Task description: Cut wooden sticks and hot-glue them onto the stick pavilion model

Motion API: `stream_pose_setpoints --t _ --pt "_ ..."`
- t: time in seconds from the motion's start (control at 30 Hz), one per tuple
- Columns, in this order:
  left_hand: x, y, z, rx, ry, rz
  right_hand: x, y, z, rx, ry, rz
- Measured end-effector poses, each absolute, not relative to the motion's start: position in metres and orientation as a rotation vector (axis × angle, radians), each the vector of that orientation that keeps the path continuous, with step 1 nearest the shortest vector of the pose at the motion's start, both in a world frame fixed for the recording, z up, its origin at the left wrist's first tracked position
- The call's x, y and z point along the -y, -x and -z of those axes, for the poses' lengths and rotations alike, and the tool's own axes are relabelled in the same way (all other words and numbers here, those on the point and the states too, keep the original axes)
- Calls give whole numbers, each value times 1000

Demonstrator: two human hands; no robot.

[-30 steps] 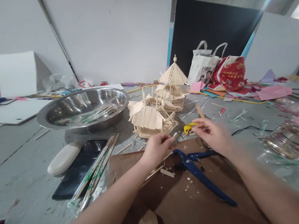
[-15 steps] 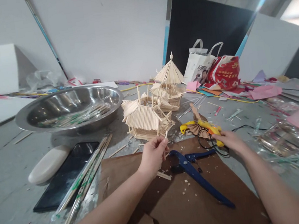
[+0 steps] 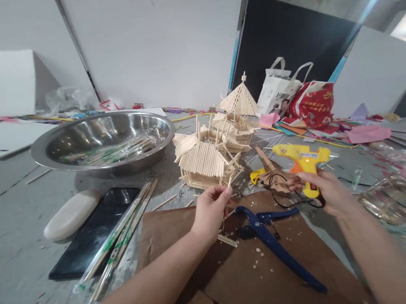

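Between thumb and fingers, my left hand (image 3: 212, 210) pinches a short wooden stick (image 3: 229, 181) in front of a small pavilion model (image 3: 204, 159) built of thin sticks. My right hand (image 3: 330, 190) is wrapped round the handle of a yellow hot glue gun (image 3: 303, 158), raised with its nozzle pointing left. A black cord (image 3: 285, 206) hangs from the gun. Below and between the hands, a blue-handled cutter (image 3: 271, 243) lies on a brown sheet (image 3: 266, 293) among small wood crumbs. A crumpled brown paper piece (image 3: 276, 180) sits left of the gun.
A steel basin (image 3: 42, 155) with wrapped chopsticks stands at the left. Nearer are a white oval case (image 3: 72, 214), a black phone (image 3: 88, 247) and packed chopsticks (image 3: 120, 237). Behind stand a pointed stick roof (image 3: 241, 99) and a red bag (image 3: 312, 105). Clear plastic lies at the right.
My right hand has lifted the glue gun off the brown paper piece and turned it upright. My left hand keeps its pinch on the stick. The view has shifted slightly.
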State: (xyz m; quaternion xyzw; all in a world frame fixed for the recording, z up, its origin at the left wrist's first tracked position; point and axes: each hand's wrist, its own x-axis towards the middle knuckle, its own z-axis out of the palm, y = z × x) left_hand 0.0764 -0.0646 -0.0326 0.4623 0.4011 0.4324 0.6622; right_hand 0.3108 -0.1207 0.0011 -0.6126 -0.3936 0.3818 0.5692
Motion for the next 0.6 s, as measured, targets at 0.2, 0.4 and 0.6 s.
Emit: stream_pose_setpoints --t 0.2,0.4,0.6 --pt "64 -76 31 -880 -981 -966 120 -277 -29 1347 1451 -1007" --pt "65 -77 33 -913 -967 -955 118 -261 -28 1566 1440 -861" --pt "65 -78 34 -943 -972 -949 117 -261 -17 1808 1602 -621"
